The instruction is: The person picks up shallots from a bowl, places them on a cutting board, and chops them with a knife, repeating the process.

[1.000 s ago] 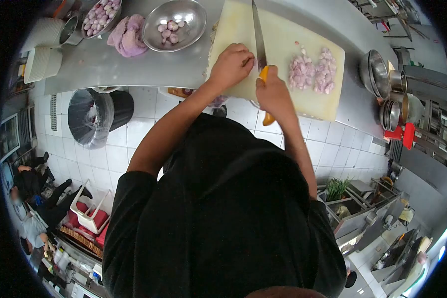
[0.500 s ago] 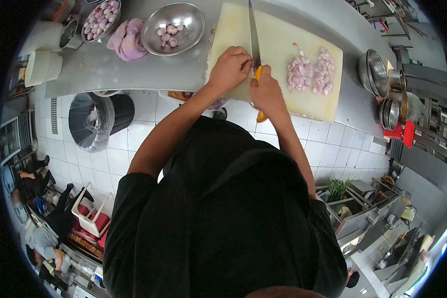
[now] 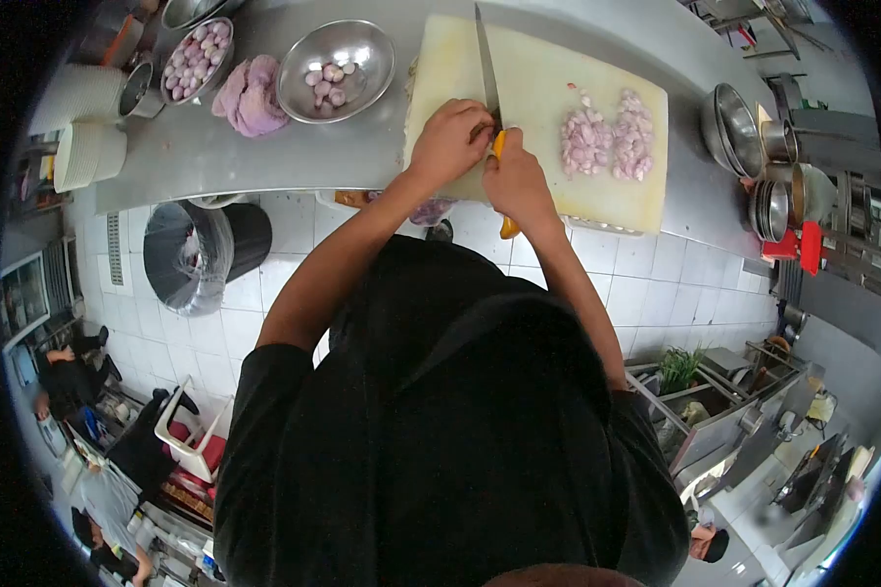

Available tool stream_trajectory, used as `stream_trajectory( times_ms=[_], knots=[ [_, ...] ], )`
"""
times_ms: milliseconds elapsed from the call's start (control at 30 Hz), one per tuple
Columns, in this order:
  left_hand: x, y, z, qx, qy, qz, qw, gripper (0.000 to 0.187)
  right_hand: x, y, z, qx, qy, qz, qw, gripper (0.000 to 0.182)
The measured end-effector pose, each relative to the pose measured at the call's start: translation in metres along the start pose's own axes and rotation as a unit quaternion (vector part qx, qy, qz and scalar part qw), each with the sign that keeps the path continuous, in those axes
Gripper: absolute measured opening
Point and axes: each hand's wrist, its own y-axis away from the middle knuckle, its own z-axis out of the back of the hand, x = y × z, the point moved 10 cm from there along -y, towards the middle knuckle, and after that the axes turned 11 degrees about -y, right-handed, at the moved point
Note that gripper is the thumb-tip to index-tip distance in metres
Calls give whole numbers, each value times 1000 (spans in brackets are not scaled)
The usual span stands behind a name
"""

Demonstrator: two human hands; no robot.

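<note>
My right hand (image 3: 519, 181) is wrapped round the yellow handle of a kitchen knife (image 3: 486, 61), whose long blade points away from me over a pale cutting board (image 3: 533, 59). Close against the blade, my left hand (image 3: 450, 142) has its fingers curled on the board; whatever they pinch is hidden. Two heaps of cut shallots, the left heap (image 3: 585, 142) and the right heap (image 3: 633, 135), lie on the board's right half. Left of the board is a steel bowl (image 3: 377, 80) with several peeled shallots (image 3: 329, 88) in it.
A crumpled pink cloth (image 3: 253, 98) and a container of shallots (image 3: 198, 61) stand farther left on the steel counter (image 3: 215, 166). Steel bowls (image 3: 734, 127) are at the right end. Below the counter is a lined black bin (image 3: 250, 235). Other people are at lower left and lower right.
The whole view has shifted slightly. The knife tip leans a little more to the left. Both hands keep nearly the same place and grip on the board's left part.
</note>
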Motion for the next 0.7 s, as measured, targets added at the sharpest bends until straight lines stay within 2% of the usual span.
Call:
stream_trajectory(
  times_ms=[67,167,300,467,533,567,700],
  knots=[
    [-1,-2,-3,10,-6,-4,1000,13,-1,-1,4,-7,1,10,1000,38],
    [2,-6,-9,48,-11,12,999,15,-19,-3,4,-23,-38,3,999,28],
    [1,-14,-12,71,-28,-15,997,14,-17,9,13,-14,-58,-32,998,32],
    [13,-21,-20,129,-26,31,991,11,-69,14,39,-83,-77,-23,993,32],
    [16,-24,-18,144,-41,52,987,13,-73,17,51,-86,-73,-46,993,32],
    [17,-25,-16,151,-46,63,985,14,-74,20,57,-88,-73,-60,992,32],
    [12,-22,-13,161,-66,125,977,17,-39,35,43,-77,-53,2,996,31]
  ],
)
